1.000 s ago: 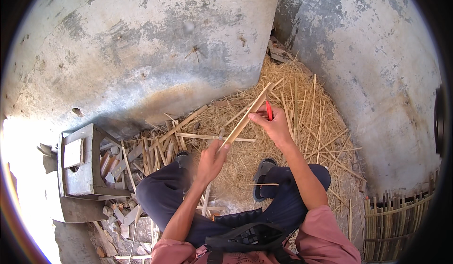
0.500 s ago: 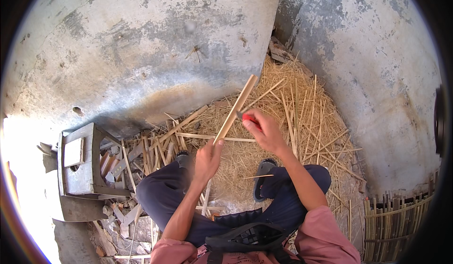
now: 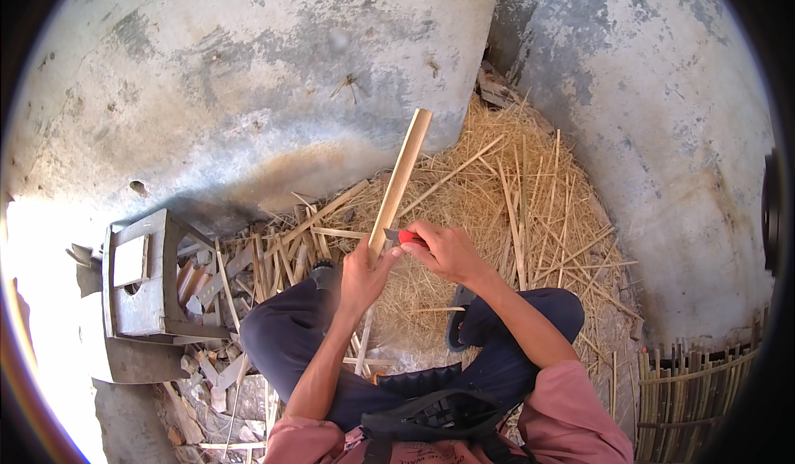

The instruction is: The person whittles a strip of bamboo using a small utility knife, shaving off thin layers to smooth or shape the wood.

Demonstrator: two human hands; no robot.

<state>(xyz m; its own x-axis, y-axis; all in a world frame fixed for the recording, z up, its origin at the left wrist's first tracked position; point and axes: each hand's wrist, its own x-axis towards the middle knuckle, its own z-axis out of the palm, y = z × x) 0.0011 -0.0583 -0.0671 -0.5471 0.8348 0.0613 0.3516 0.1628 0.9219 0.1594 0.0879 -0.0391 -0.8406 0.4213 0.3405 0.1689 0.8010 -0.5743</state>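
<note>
A long, pale split strip that looks like bamboo [image 3: 401, 178] slants up and away from my left hand [image 3: 363, 278]. That hand is closed around its near end. My right hand [image 3: 447, 254] grips a knife [image 3: 407, 236] with a red handle. Its short blade points left and meets the strip's edge just above my left fingers; whether it cuts in is too small to tell. My two hands are close together, the right thumb near the left one. Both hang above the shavings, between my bent knees.
A heap of straw-coloured shavings and thin strips [image 3: 530, 207] covers the floor ahead, against the peeling walls [image 3: 273, 74]. On the left sits a worn wooden box [image 3: 145, 277] beside rubble and offcuts [image 3: 215, 381]. A slatted basket [image 3: 696, 393] stands at the lower right. A black pouch [image 3: 431, 414] lies at my waist.
My right hand with the knife has come down and left along the strip, close to my left hand. The strip's far end has swung left and stands more upright.
</note>
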